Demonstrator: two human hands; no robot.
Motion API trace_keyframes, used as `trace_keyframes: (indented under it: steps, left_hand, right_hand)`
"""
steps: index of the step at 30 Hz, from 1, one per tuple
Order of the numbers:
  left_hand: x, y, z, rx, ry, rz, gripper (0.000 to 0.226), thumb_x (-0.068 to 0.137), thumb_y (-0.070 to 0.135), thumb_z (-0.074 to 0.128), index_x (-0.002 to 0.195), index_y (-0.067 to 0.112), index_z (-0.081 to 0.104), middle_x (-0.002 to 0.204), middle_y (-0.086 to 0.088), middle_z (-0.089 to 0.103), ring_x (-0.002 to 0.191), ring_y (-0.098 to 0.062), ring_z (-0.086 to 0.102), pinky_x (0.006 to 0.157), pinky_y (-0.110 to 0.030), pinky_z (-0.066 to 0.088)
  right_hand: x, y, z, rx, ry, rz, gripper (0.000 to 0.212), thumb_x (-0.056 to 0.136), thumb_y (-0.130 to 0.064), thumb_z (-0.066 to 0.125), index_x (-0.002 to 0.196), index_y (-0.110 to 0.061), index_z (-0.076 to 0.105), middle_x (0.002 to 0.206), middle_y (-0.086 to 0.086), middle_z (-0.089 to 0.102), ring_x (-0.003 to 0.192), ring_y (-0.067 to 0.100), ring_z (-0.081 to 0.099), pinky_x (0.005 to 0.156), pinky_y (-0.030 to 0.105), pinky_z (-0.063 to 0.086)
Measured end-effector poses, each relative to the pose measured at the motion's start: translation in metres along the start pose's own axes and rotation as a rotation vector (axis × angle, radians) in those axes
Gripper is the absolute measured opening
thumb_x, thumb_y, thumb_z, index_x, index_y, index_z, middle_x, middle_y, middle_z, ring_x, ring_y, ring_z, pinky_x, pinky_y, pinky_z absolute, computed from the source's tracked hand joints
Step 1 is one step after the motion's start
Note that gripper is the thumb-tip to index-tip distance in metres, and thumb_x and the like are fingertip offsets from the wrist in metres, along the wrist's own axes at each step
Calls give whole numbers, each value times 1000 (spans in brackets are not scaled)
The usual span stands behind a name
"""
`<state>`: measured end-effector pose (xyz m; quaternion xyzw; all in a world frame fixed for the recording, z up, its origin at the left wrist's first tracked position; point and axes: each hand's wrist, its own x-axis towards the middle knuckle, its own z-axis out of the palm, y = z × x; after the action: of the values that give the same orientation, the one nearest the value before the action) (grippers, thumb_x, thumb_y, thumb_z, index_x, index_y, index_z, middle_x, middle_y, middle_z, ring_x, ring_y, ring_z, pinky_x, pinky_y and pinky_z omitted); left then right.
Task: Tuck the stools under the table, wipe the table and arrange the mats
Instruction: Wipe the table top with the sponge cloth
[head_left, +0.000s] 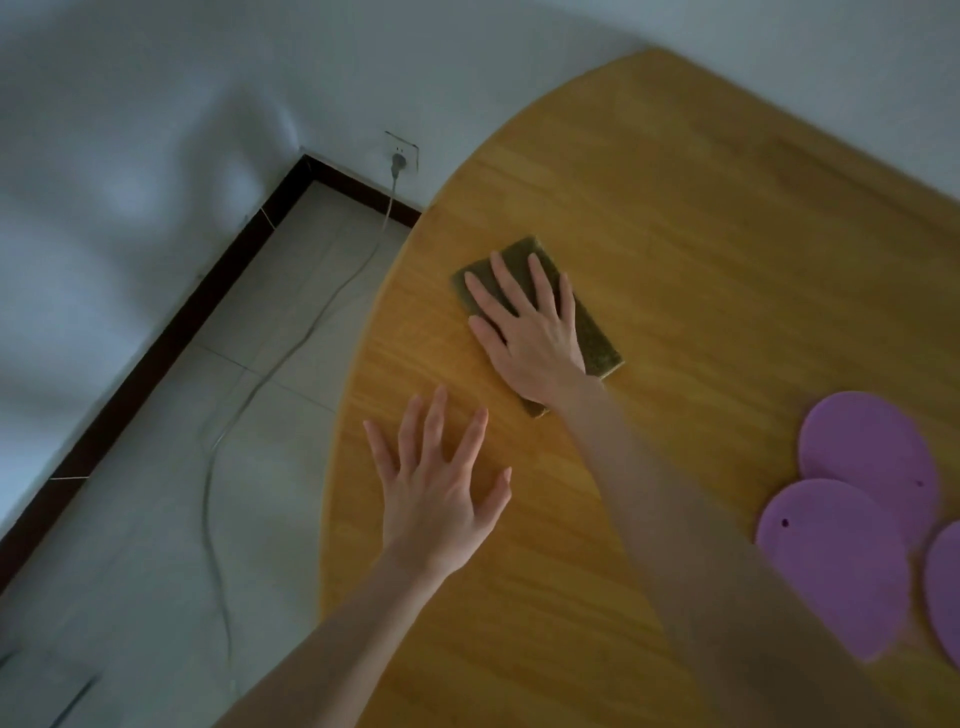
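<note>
This looks like a dining corner in a home. A rounded yellow-brown wooden bench (701, 234) carries round purple mats (867, 447) at the right. To the left are pale floor tiles (156, 571), dark skirting board (171, 332), white walls (156, 104) and a white wall socket (402, 153) with a grey cable (311, 328) plugged in.

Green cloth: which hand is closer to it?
Right. The right hand lies flat on the green cloth; the left hand is apart from it, over the bare table.

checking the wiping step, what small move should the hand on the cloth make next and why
Probably sweep the cloth under the flat right hand toward the far side of the table: it sits near the left edge, wide bare wood lies beyond, and the purple mats overlap, not yet arranged.
</note>
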<state>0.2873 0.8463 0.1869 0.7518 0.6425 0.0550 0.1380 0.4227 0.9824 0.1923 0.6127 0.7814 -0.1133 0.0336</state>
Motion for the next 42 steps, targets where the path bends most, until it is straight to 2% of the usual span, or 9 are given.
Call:
trace_keyframes:
  steps: [3,9,17,20,27,30,34,40,42]
  left_hand:
    - [19,0,-6,9,14,-11,63,87,65,31,137,29,42,147,-15,36,137,-36,26,108,-66,6]
    - [62,-5,-8,-18,14,-54,65,87,65,30,140,28,41,150,-15,31,140,-36,19,110,-65,3]
    - [64,-5,-3,11,34,-36,65,87,67,30,136,28,47,147,-16,36,137,-37,22,108,-68,8]
    - [66,-6,-3,31,24,-26,65,88,67,30,138,28,44,147,-16,35,137,-36,21,108,-68,8]
    - [69,-8,-2,28,17,-28,65,88,66,30,139,28,43,148,-16,33,138,-36,18,108,-66,1]
    - [67,-10,-4,8,10,-29,65,88,66,30,139,27,43,149,-17,32,138,-35,17,108,-65,-2]
    - [66,-9,-4,10,3,-29,66,87,67,31,138,28,44,149,-16,32,138,-36,18,108,-66,0]
    - [67,-11,-3,-5,-4,-32,68,86,69,28,141,31,39,152,-14,26,140,-34,11,109,-65,-4]
    - [68,-10,-6,2,-21,-36,72,85,72,22,145,33,32,155,-13,17,141,-30,2,108,-63,-10]
  right_hand:
    - [14,15,-4,-23,0,-6,52,99,-52,13,149,-42,6,160,-7,-1,147,26,-6,117,51,-6]
    - [34,66,-15,98,30,472,51,99,-52,11,150,-42,5,160,-7,-3,146,25,-8,116,52,-7]
    - [56,14,-13,23,3,40,50,100,-52,13,149,-43,8,160,-9,0,146,26,-7,116,52,-7]
    - [84,35,-19,-7,11,94,52,99,-53,11,149,-43,7,160,-7,-1,147,25,-6,116,51,-7]
    - [58,105,-24,144,40,614,52,99,-52,11,150,-42,6,160,-8,-2,147,23,-7,117,49,-5]
    - [38,71,-17,105,25,567,51,100,-50,11,150,-42,5,160,-9,-3,146,25,-8,116,50,-7]
    - [34,53,-15,70,11,317,51,100,-51,13,149,-42,5,160,-9,-3,147,24,-8,116,49,-8]
    - [-9,120,-15,176,55,779,52,99,-52,12,150,-41,4,160,-7,-5,146,24,-9,116,50,-6]
    - [-21,116,-14,188,42,838,52,100,-50,12,150,-40,4,160,-7,-5,146,25,-8,116,52,-6]
